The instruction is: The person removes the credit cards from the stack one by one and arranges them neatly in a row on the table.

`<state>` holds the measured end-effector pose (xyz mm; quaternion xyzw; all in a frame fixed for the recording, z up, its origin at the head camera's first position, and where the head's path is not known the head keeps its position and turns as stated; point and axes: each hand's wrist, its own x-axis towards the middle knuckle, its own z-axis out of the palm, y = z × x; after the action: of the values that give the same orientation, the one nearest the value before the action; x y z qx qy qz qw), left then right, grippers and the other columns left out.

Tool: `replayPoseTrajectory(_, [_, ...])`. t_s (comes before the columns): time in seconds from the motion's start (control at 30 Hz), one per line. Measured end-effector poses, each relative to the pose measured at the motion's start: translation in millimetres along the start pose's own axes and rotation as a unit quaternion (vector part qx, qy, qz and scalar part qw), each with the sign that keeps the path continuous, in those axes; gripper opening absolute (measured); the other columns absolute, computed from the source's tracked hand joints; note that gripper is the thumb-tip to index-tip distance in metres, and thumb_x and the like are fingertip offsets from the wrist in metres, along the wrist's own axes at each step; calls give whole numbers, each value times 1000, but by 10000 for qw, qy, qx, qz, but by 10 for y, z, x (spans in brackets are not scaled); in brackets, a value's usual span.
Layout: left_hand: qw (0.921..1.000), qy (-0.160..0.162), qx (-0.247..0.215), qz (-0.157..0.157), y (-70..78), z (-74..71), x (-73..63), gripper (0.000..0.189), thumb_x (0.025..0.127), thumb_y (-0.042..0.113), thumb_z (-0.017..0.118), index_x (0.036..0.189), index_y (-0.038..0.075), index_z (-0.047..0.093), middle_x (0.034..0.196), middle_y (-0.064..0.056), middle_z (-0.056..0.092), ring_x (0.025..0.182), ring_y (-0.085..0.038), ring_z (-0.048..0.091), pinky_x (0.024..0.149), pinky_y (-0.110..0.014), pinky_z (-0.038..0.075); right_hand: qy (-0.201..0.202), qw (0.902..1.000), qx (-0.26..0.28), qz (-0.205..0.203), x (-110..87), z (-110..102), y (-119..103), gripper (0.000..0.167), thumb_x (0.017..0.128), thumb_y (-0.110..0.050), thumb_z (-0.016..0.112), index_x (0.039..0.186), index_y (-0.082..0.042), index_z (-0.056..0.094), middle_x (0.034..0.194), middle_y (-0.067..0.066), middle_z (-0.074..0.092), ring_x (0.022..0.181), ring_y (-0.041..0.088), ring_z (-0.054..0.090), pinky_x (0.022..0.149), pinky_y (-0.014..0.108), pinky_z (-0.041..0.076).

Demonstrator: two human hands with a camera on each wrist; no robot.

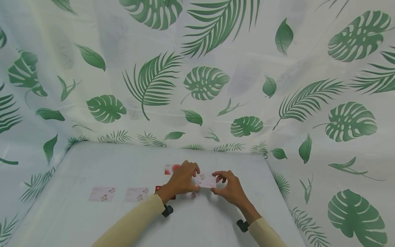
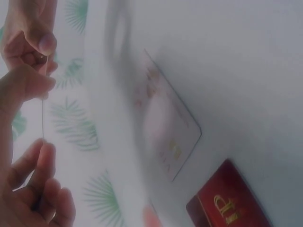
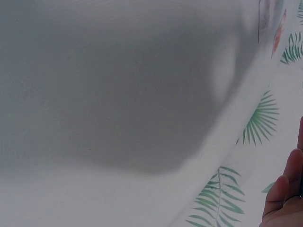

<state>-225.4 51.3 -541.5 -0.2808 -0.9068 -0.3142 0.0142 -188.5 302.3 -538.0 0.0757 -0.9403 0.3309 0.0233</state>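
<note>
Both hands hold a pale pink card (image 1: 206, 180) with a floral print, raised above the table. My left hand (image 1: 184, 178) pinches its left edge between thumb and fingers; my right hand (image 1: 229, 188) pinches its right edge. Seen edge-on in the left wrist view, the card is a thin line. Under my left forearm and hand lie a dark red card (image 2: 230, 201) with a gold emblem and another pink card (image 2: 168, 123). Beyond the left hand, a red-and-white card (image 1: 170, 168) is partly covered. In the right wrist view only some fingers (image 3: 284, 191) show.
Two similar pink cards, a far-left card (image 1: 102, 194) and a neighbouring card (image 1: 137, 194), lie flat in a row on the white table (image 1: 216, 223). A leaf-printed curtain (image 1: 203, 113) surrounds the table at the back and sides.
</note>
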Motion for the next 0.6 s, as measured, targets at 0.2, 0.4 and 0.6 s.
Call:
replayPoseTrajectory(0.2, [9999,17,107,-43,17,76,8,51,79,41,91,118,20,65,95,9,61,91,-10,48,72,-20,46,5,9999,-100,26,-31,1,42,55,75,-23,96,126,-28,74,100,-4,69,95,16,54,80,30,43])
replayPoseTrajectory(0.4, [9998,27,189,-56,33,159,19,51,79,43,90,118,21,65,94,10,60,92,-9,48,72,-19,46,5,9997,-156,182,-62,-4,77,56,75,-24,97,126,-29,74,97,-10,66,94,14,52,80,31,43])
replayPoseTrajectory(0.6, [9996,82,256,-1,37,230,17,52,78,42,91,117,20,64,93,10,60,90,-9,47,70,-19,45,-16,9994,-179,292,-84,-3,108,56,75,-22,97,126,-28,74,97,-9,66,94,16,53,79,30,42])
